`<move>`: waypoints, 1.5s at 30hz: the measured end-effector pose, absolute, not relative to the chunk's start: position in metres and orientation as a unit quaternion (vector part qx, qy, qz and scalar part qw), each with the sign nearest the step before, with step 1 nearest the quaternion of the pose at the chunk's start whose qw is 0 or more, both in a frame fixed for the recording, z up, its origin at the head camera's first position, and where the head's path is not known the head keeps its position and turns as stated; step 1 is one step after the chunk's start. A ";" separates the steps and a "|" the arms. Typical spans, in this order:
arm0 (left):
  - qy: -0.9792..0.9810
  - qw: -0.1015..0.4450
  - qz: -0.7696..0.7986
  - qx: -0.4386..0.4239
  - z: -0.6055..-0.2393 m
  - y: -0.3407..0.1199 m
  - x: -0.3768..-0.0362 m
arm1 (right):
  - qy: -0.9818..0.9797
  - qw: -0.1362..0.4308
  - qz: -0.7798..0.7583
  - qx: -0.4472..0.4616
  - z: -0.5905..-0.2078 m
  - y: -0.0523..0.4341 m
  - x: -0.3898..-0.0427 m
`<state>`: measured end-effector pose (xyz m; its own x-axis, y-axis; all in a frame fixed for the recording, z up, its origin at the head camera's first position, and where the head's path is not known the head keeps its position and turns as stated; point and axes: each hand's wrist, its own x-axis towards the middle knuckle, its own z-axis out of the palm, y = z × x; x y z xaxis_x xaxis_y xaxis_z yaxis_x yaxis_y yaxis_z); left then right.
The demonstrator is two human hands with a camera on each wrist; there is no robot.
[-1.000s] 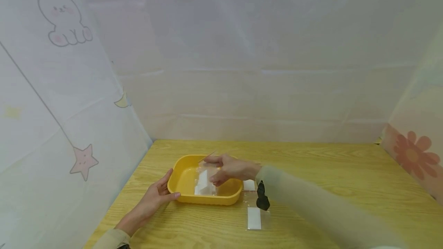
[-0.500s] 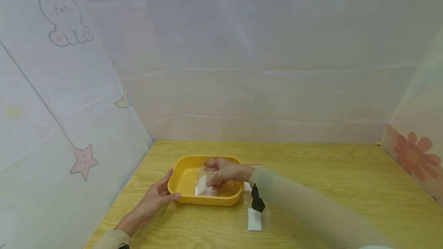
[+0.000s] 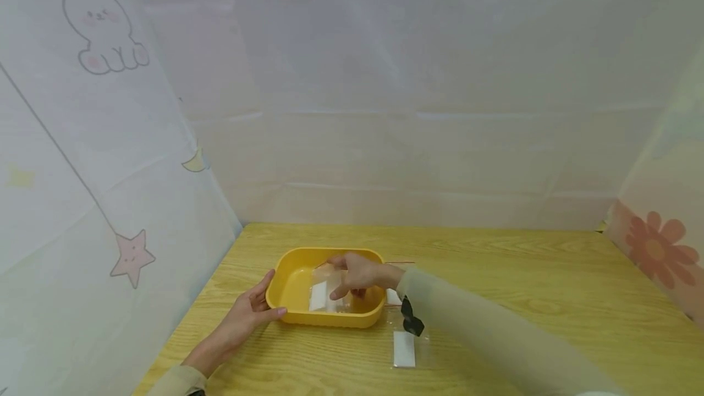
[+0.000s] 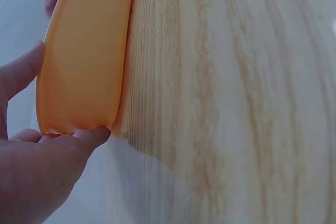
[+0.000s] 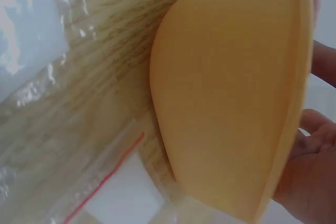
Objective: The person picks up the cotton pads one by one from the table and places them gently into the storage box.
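My left hand (image 3: 247, 310) grips the left end of a yellow plastic tray (image 3: 330, 319), thumb on the near rim and fingers along the outer side. In the left wrist view its fingers (image 4: 92, 137) press against the tray's end wall. Inside the tray lies a clear zip bag (image 3: 329, 274) with a red seal line and a white piece (image 3: 318, 296) in it. My right hand (image 3: 357, 274) reaches into the tray over the bag, thumb and index finger spread apart. The index fingertip is near the bag's red-lined end. In the right wrist view the tray wall partly hides this hand.
On the wooden table (image 3: 495, 298), right of the tray, lie more clear zip bags with white pieces (image 3: 404, 349); a red seal line (image 5: 105, 178) shows up close in the right wrist view. My right sleeve (image 3: 467, 316) partly covers them. Printed cloth walls surround the table.
My right hand has lowered within the tray, and its thumb and index finger have spread. The bag with the white piece now lies flatter. My left hand has stayed on the tray's end.
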<state>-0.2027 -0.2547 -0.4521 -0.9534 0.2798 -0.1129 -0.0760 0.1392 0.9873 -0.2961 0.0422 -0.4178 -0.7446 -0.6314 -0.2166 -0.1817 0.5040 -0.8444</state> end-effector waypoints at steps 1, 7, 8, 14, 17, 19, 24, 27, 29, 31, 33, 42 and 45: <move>0.743 0.135 0.652 0.068 -0.452 -0.255 -0.203 | 0.837 0.249 -0.420 -0.249 -0.416 0.044 -0.296; 0.745 0.136 0.650 0.066 -0.452 -0.255 -0.201 | 0.877 0.171 -0.361 -0.268 -0.398 0.061 -0.292; 0.745 0.137 0.650 0.065 -0.452 -0.255 -0.201 | 0.879 0.159 -0.360 -0.270 -0.394 0.066 -0.291; 0.747 0.135 0.648 0.064 -0.451 -0.254 -0.202 | 0.881 0.095 -0.347 -0.306 -0.376 0.105 -0.282; 0.747 0.132 0.649 0.062 -0.451 -0.255 -0.202 | 0.887 0.049 -0.337 -0.312 -0.380 0.131 -0.284; 0.746 0.131 0.650 0.061 -0.450 -0.256 -0.202 | 0.893 0.027 -0.334 -0.299 -0.388 0.147 -0.286; 0.746 0.131 0.651 0.059 -0.451 -0.258 -0.201 | 0.906 0.026 -0.308 -0.290 -0.419 0.179 -0.292; 0.748 0.129 0.649 0.055 -0.450 -0.258 -0.200 | 0.915 0.036 -0.272 -0.297 -0.437 0.190 -0.293; 0.747 0.130 0.649 0.054 -0.450 -0.258 -0.200 | 0.917 0.037 -0.253 -0.306 -0.445 0.195 -0.292; 0.748 0.131 0.649 0.055 -0.450 -0.258 -0.200 | 0.918 0.033 -0.234 -0.318 -0.452 0.198 -0.292; 0.749 0.132 0.647 0.058 -0.450 -0.259 -0.200 | 0.917 0.030 -0.224 -0.330 -0.457 0.201 -0.293; 0.747 0.137 0.648 0.058 -0.451 -0.259 -0.200 | 0.927 0.016 -0.225 -0.301 -0.460 0.216 -0.295; 0.746 0.139 0.648 0.058 -0.450 -0.260 -0.200 | 0.926 0.018 -0.236 -0.296 -0.461 0.220 -0.295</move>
